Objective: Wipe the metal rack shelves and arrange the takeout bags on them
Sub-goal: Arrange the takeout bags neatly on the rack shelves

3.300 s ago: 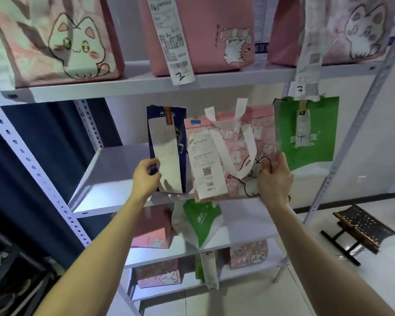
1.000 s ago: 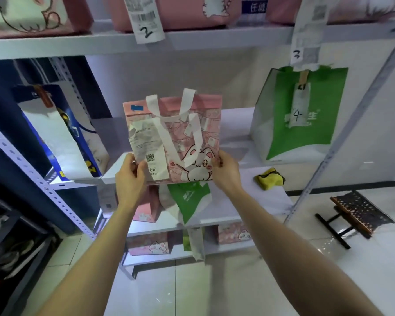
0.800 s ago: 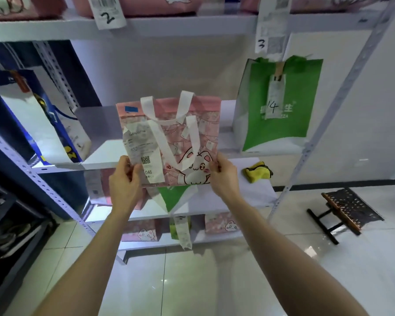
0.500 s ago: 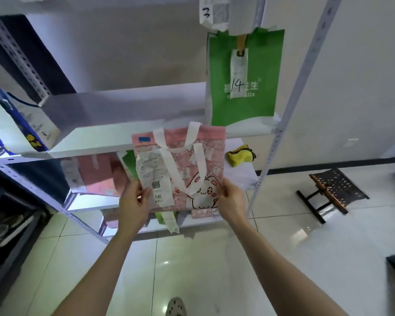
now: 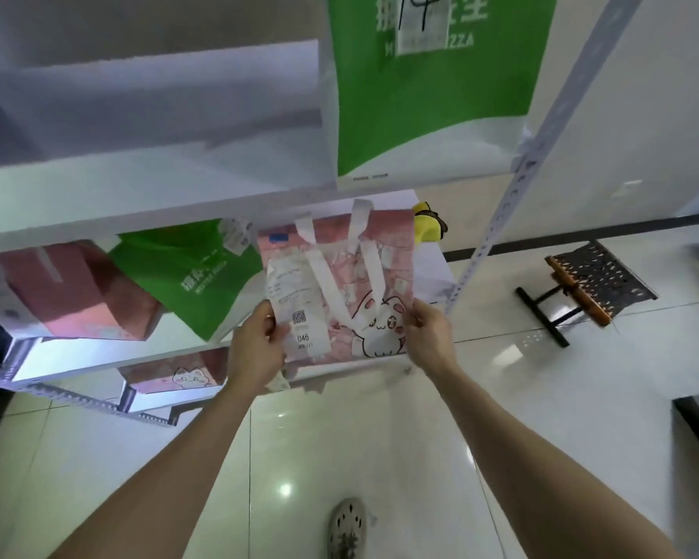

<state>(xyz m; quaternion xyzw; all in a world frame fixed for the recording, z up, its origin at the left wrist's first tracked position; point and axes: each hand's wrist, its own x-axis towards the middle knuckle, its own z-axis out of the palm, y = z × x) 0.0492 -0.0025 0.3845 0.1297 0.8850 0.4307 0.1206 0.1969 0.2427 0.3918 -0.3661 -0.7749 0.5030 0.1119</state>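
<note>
Above glossy white floor tiles [image 5: 340, 437], the pink cat bag [image 5: 360, 284] is gripped by left hand [image 5: 257, 349] and right hand [image 5: 430, 336] before a lower rack shelf [image 5: 430, 270]; a stool [image 5: 598, 284] is seen beyond.

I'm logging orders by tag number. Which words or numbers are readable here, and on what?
"14": handwritten on the white paper slip on the upright green fabric bag.
"ZZA": white print on that bag, beside the slip.
"046": on the white printed receipt on the pink cat-print fabric bag.
Blurred: the receipt's small print; the tilted green bag's lettering.
</note>
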